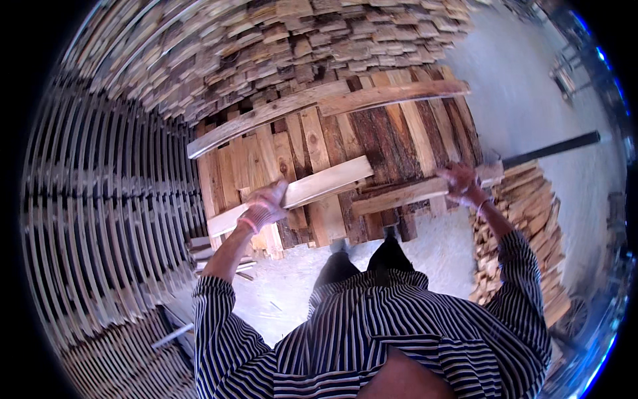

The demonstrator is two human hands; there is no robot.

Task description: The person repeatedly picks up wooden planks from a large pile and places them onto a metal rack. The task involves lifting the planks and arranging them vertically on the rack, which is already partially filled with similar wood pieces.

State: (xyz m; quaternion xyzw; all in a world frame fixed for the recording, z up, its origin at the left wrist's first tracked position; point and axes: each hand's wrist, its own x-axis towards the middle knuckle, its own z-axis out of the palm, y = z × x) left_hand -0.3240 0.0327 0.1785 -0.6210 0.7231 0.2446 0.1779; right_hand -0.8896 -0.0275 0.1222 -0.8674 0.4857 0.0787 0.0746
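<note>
My left hand (pixel 267 203) grips a pale wooden slat (pixel 312 185) that lies slanted across the near edge of a flat layer of planks (pixel 372 133). My right hand (pixel 462 184) holds a darker slat (pixel 399 196) at its right end, close to a dark metal bar (pixel 555 149). Both slats rest on the plank layer in front of me. My striped sleeves come up from the lower edge. Two longer slats (pixel 319 106) lie crosswise at the far side of the layer.
A tall heap of cut wood pieces (pixel 279 46) rises behind the planks. Stacked finished pallets (pixel 113 199) fill the left. A lower pile of wood offcuts (pixel 531 219) stands at the right on the concrete floor (pixel 525 86).
</note>
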